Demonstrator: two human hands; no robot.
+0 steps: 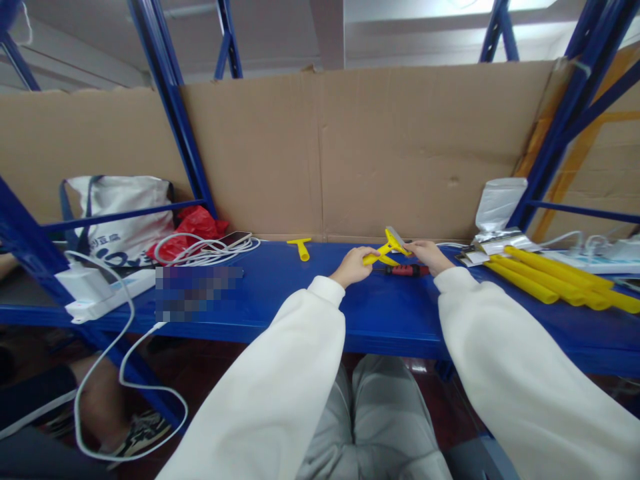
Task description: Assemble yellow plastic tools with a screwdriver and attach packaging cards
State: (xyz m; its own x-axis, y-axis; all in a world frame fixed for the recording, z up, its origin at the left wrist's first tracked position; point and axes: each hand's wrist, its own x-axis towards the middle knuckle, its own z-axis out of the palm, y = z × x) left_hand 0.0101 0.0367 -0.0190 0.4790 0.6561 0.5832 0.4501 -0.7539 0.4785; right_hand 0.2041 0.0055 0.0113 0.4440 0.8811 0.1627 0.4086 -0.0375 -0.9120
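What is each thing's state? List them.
Yellow tool: held up
Left grip: closed on its handle
Right grip: pinching its head
Red-black screwdriver: lying flat
T-shaped yellow piece: lying loose
Yellow tubes: lying bunched
White cable: coiled
Red bag: crumpled
Tote bag: upright
White adapter: plugged in

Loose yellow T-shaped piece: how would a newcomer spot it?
Find the tall brown cardboard panel behind the blue tabletop. Near the panel's foot, left of the left hand, lies the yellow plastic-looking T-shaped piece. Unlike the yellow, grey-headed tool in that hand, it lies untouched.
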